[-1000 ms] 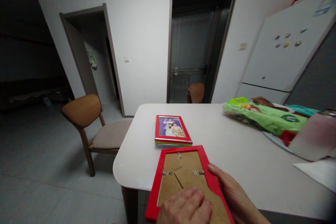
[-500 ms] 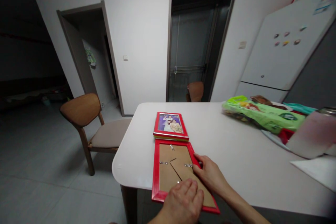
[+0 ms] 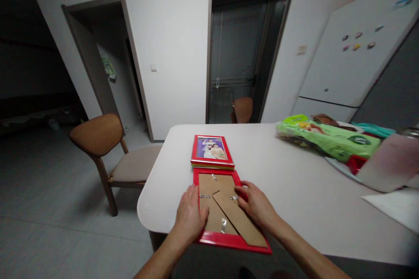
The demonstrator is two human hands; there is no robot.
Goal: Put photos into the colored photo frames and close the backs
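Note:
A red picture frame (image 3: pixel 223 237) lies face down at the table's near edge, its brown backing board up and its lower end jutting past the edge. My left hand (image 3: pixel 191 213) grips its left side, fingers at the outer edge and thumb on the backing. On the right side my right hand (image 3: pixel 257 205) holds the rim, thumb over the board. Small metal clips show on the backing, the lower clip (image 3: pixel 223 225) uncovered. A stand leg (image 3: pixel 244 222) runs slantwise across the board. Just beyond, a stack of framed photos lies flat, topped by a red-framed photo (image 3: pixel 212 148).
The white table (image 3: pixel 262 152) has rounded corners. At its right lie a green package (image 3: pixel 340 139), a pinkish container (image 3: pixel 389 163) and a white sheet (image 3: pixel 393 207). A wooden chair (image 3: pixel 101 133) stands at the left; a white fridge (image 3: pixel 343 69) is behind at right.
My left hand has moved from the lower part of the backing to the frame's left side, uncovering the bottom clip. My right hand stays on the right side.

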